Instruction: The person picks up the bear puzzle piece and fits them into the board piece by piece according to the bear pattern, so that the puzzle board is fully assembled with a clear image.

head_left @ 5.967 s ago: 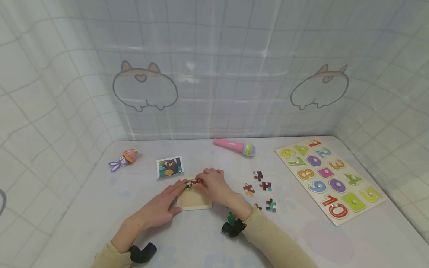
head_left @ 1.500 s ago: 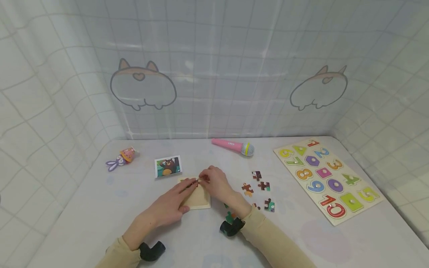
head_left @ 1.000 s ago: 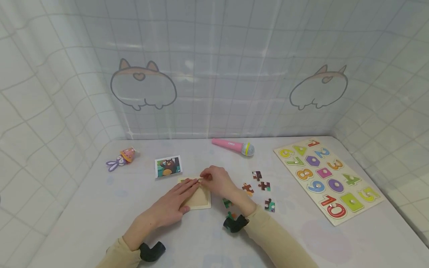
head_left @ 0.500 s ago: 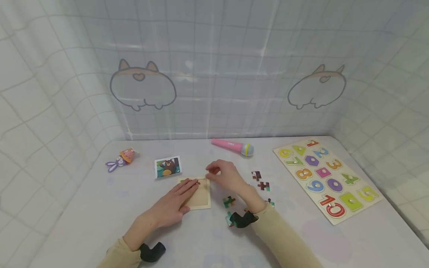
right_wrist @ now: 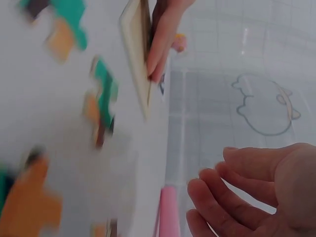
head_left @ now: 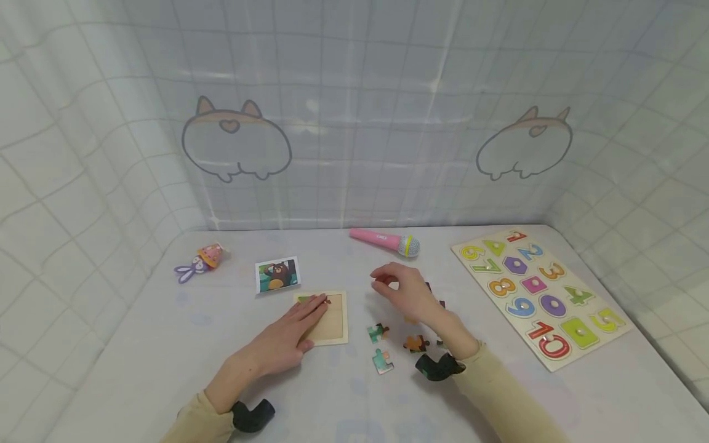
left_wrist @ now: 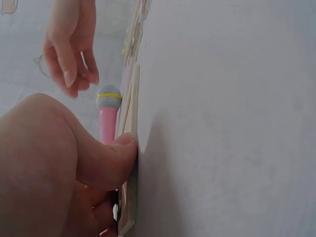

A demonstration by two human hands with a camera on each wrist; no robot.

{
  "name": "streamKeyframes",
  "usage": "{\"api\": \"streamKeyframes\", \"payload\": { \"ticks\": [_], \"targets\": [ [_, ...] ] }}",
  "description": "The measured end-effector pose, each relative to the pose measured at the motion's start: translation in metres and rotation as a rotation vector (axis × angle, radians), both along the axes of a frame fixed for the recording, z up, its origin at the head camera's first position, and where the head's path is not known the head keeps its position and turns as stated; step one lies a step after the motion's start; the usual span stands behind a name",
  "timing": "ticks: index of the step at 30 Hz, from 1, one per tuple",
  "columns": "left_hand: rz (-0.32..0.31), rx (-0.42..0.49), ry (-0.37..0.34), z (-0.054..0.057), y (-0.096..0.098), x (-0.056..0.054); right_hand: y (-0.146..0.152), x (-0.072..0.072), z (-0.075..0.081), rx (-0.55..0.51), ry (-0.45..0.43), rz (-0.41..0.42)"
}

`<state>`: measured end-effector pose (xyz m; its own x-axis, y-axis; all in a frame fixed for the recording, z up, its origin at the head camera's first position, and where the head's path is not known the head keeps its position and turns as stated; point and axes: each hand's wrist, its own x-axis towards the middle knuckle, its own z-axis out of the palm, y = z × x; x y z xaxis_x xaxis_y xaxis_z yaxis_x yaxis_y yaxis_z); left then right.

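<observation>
My left hand (head_left: 277, 341) rests on the small wooden puzzle tray (head_left: 344, 320), fingers stretched over its upper left part. Its thumb presses the near edge, as the left wrist view shows. Green and brown puzzle pieces in the tray peek out from under those fingers; the rest of the tray's floor is bare wood. My right hand (head_left: 410, 292) hovers right of the tray with loosely bent fingers and nothing between them. Below it lie loose jigsaw pieces, among them a green one (head_left: 378, 333), a pale teal one (head_left: 382, 361) and an orange one (head_left: 415, 343). Others are partly hidden by the right hand.
Behind the tray lies a bear picture card (head_left: 278, 275). A pink toy microphone (head_left: 382, 239) is near the back wall. The number puzzle board (head_left: 545, 298) lies at right, and a purple rabbit toy (head_left: 202, 261) at far left.
The right hand has let go at the tray's top edge and moved right, over the loose pieces, its fingers parting. The left hand, earlier further left on the tray, has lately stayed still.
</observation>
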<state>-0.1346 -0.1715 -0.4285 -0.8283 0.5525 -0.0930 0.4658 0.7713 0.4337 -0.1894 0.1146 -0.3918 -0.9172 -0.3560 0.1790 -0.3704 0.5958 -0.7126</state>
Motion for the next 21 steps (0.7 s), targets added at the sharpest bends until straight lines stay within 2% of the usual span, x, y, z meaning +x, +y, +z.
{"api": "streamKeyframes", "payload": {
  "ticks": [5, 8, 15, 21],
  "targets": [
    [0.007, 0.029, -0.027, -0.001, -0.001, -0.001, 0.023, 0.004, 0.000, 0.012, 0.022, 0.003],
    [0.004, 0.045, -0.032, -0.001, -0.003, -0.002, 0.035, 0.004, -0.003, 0.018, 0.008, -0.026],
    [0.008, 0.063, -0.025, -0.001, -0.004, -0.002, 0.064, -0.008, -0.010, 0.037, 0.008, -0.083],
    [0.020, 0.054, -0.042, -0.002, -0.003, -0.002, 0.085, -0.017, -0.014, 0.060, -0.049, -0.152]
  ]
}}
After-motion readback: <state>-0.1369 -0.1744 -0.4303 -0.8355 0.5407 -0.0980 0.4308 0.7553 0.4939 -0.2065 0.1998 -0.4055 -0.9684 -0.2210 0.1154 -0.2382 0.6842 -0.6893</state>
